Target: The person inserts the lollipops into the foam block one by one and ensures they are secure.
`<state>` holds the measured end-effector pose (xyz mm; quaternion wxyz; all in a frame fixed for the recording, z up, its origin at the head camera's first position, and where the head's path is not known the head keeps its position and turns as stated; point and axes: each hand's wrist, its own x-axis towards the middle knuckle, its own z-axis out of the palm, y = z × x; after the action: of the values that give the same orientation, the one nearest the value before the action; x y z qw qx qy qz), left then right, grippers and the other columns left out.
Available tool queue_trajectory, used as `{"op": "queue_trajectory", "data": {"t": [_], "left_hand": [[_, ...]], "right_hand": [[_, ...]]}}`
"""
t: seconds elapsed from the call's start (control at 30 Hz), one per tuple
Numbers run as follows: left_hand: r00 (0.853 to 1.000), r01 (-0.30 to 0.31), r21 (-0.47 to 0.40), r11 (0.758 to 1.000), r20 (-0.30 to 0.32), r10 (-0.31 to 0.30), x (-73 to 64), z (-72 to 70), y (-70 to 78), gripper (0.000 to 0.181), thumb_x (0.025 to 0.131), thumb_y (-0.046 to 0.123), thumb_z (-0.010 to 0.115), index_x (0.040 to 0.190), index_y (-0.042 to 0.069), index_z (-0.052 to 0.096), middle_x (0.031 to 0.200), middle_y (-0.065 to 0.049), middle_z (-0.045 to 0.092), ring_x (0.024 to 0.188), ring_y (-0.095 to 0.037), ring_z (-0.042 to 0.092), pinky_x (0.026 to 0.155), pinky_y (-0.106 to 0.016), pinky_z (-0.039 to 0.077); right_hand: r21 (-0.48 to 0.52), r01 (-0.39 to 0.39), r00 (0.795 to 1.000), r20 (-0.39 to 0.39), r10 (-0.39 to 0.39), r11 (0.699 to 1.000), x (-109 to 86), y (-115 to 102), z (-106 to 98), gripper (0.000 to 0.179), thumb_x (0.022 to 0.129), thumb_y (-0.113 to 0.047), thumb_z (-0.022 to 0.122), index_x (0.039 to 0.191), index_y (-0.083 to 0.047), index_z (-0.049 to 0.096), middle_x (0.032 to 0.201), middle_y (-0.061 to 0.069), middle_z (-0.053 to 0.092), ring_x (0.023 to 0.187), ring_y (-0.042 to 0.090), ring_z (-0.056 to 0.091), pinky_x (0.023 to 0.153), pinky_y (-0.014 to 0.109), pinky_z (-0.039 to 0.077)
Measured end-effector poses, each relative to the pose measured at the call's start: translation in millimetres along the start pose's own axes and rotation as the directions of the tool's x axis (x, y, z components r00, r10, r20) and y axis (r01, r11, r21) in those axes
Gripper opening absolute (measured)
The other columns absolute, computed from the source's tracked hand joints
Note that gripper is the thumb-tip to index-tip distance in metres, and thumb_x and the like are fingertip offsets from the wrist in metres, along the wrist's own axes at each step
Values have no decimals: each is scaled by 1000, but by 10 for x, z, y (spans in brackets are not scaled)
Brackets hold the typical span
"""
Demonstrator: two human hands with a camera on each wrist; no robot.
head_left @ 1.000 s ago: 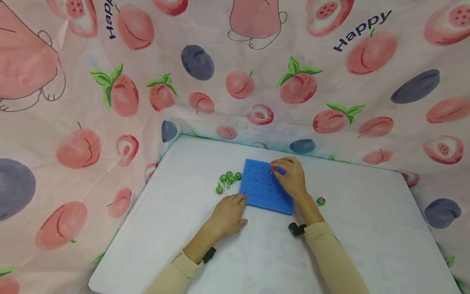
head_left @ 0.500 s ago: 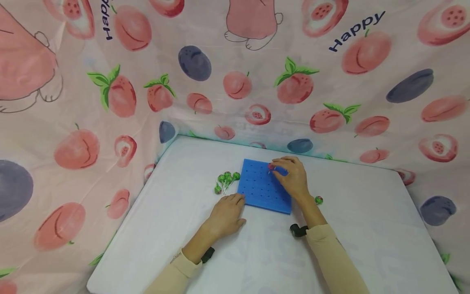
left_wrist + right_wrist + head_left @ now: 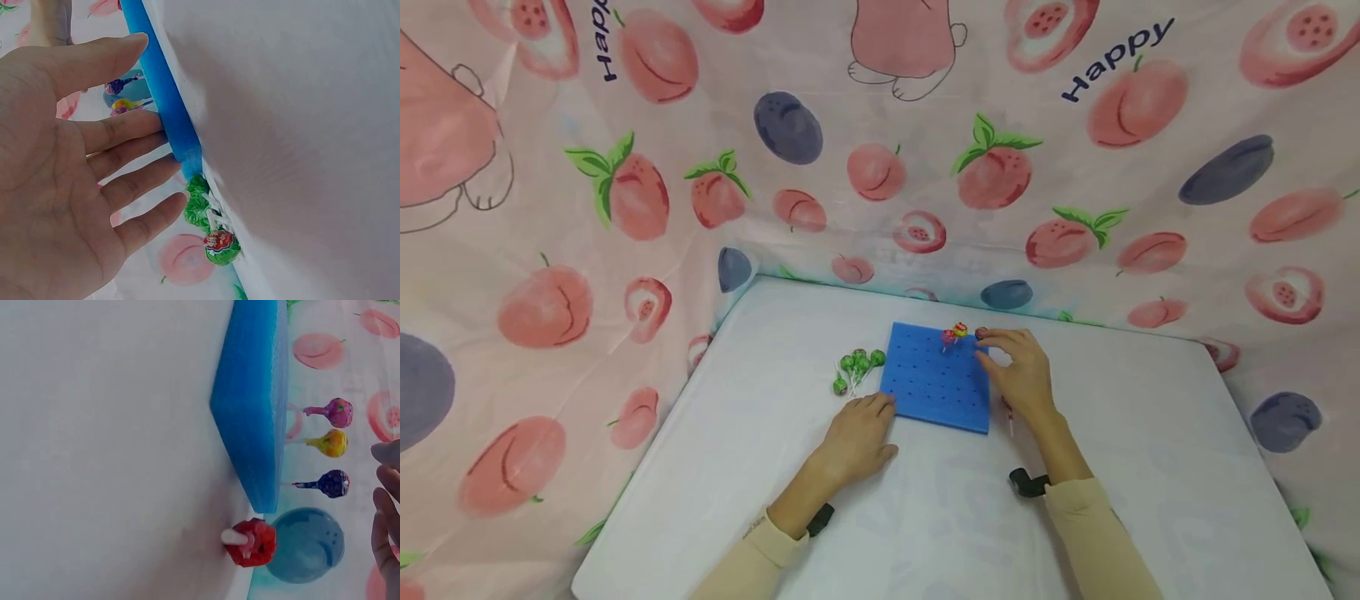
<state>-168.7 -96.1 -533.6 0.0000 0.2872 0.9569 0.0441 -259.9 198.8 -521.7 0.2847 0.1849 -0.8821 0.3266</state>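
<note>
In the head view a blue foam board (image 3: 934, 379) with rows of small holes lies on the table. Three lollipops stand upright along its back edge: one pink (image 3: 339, 413), one yellow (image 3: 332, 443) and one dark blue (image 3: 334, 484). My right hand (image 3: 1024, 371) hovers over the right edge, thumb and forefinger apart beside the dark blue lollipop. The right wrist view has these fingers clear of all three sticks. My left hand (image 3: 861, 435) rests with extended fingers at the board's front left corner, its fingertips touching the board's edge (image 3: 169, 94).
Several green lollipops (image 3: 859, 364) lie in a loose bunch left of the board. A red-wrapped lollipop (image 3: 251, 542) lies on the white table (image 3: 760, 375) to the board's right, partly behind my right arm in the head view. A fruit-printed cloth (image 3: 842, 217) hangs behind and at the sides.
My right hand has let go of the pink lollipop, which now stands in the board, and has moved right. The left hand keeps its place. The head view has shifted slightly.
</note>
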Motion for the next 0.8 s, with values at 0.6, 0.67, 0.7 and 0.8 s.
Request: {"op": "queue_trajectory", "data": {"t": [0.6, 0.67, 0.7, 0.8], "left_hand": [[1000, 2, -27, 1000, -8, -2, 2, -9, 6, 66, 95, 42, 76, 144, 2, 59, 151, -10, 54, 143, -29, 49, 119, -44, 41], [1000, 3, -27, 1000, -10, -3, 3, -8, 5, 66, 95, 42, 77, 144, 2, 59, 151, -10, 54, 143, -29, 49, 119, -44, 42], [1000, 4, -26, 1000, -12, -4, 4, -7, 3, 66, 95, 42, 77, 144, 2, 59, 151, -10, 54, 143, -29, 49, 118, -44, 42], [1000, 2, -32, 1000, -13, -3, 5, 1, 0, 65, 95, 42, 76, 144, 3, 59, 151, -10, 54, 143, -29, 49, 119, -44, 42]], "right_hand": [[-129, -182, 981, 43, 189, 975, -194, -84, -317, 12, 89, -10, 83, 100, -9, 82, 91, 9, 78, 80, 29, 71, 69, 43, 58], [-143, -198, 976, 61, 208, 970, -207, -103, -350, 12, 89, -11, 82, 101, -8, 82, 92, 9, 78, 81, 28, 71, 70, 43, 58], [-150, -209, 973, 71, 222, 966, -215, -111, -367, 12, 90, -12, 82, 101, -8, 82, 92, 10, 78, 81, 28, 71, 71, 44, 58], [-174, -251, 956, 111, 272, 952, -253, -138, -412, 13, 90, -14, 82, 101, -8, 81, 92, 10, 78, 81, 29, 70, 73, 45, 57]]}}
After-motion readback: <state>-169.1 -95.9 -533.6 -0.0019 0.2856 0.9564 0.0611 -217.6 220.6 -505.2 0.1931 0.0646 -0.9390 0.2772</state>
